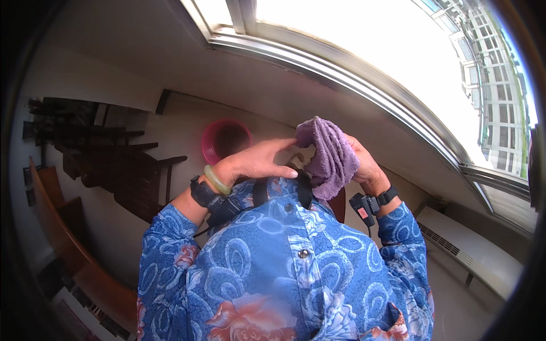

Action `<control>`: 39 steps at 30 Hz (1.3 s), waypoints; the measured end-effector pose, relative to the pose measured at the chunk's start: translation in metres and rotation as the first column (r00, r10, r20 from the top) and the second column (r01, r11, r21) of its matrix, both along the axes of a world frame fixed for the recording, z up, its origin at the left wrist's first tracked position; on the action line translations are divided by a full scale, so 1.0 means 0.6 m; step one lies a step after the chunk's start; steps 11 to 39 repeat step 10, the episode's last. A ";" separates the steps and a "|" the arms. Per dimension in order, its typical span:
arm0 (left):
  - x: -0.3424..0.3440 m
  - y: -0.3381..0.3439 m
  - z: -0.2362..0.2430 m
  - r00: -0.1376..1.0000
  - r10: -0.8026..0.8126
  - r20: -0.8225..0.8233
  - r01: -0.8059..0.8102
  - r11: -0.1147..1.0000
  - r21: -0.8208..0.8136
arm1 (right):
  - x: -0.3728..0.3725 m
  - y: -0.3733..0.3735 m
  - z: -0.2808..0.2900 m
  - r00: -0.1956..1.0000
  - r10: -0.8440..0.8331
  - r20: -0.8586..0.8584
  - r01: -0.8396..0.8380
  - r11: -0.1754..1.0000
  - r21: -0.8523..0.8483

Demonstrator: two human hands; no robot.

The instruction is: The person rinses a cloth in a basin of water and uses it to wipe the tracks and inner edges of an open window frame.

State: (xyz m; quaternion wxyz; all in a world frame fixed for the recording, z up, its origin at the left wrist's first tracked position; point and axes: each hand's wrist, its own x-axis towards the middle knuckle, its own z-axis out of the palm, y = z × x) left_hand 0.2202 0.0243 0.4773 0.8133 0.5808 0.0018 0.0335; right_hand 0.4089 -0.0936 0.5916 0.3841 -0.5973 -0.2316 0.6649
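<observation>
A purple terry cloth (330, 156) hangs in loose folds in front of my chest. My right hand (365, 165) grips it from the right side, and most of its fingers are hidden behind the fabric. On the other side, my left hand (259, 159) has its thumb and forefinger spread apart. The forefinger's tip reaches the cloth's left edge; whether it touches cannot be told. The thumb lies lower, apart from the cloth. A pale green bangle (216, 179) circles my left wrist, and both wrists carry black strapped devices.
A pink bucket (226, 140) stands on the floor beyond my left hand. Dark wooden chairs (136, 176) are at the left, beside a brown wooden furniture edge (91, 273). A bright window frame (341, 71) runs along the upper right, above a white radiator-like unit (469, 244).
</observation>
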 end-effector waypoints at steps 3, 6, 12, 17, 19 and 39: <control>0.018 -0.016 -0.048 0.999 -0.006 -0.041 0.004 0.998 -0.064 | -0.024 0.032 -0.025 0.955 -0.236 -0.181 0.241 0.970 0.010; 0.021 -0.061 -0.081 0.979 -0.204 -0.024 0.160 0.831 -0.533 | -0.008 -0.009 -0.092 0.903 -0.424 -0.066 0.410 0.899 -0.156; 0.020 -0.099 -0.134 0.956 -0.102 -0.274 -0.172 0.560 -0.810 | 0.005 0.002 -0.127 0.945 -0.323 0.058 0.327 0.913 -0.246; 0.020 -0.099 -0.134 0.956 -0.102 -0.274 -0.172 0.560 -0.810 | 0.005 0.002 -0.127 0.945 -0.323 0.058 0.327 0.913 -0.246; 0.020 -0.099 -0.134 0.956 -0.102 -0.274 -0.172 0.560 -0.810 | 0.005 0.002 -0.127 0.945 -0.323 0.058 0.327 0.913 -0.246; 0.020 -0.099 -0.134 0.956 -0.102 -0.274 -0.172 0.560 -0.810 | 0.005 0.002 -0.127 0.945 -0.323 0.058 0.327 0.913 -0.246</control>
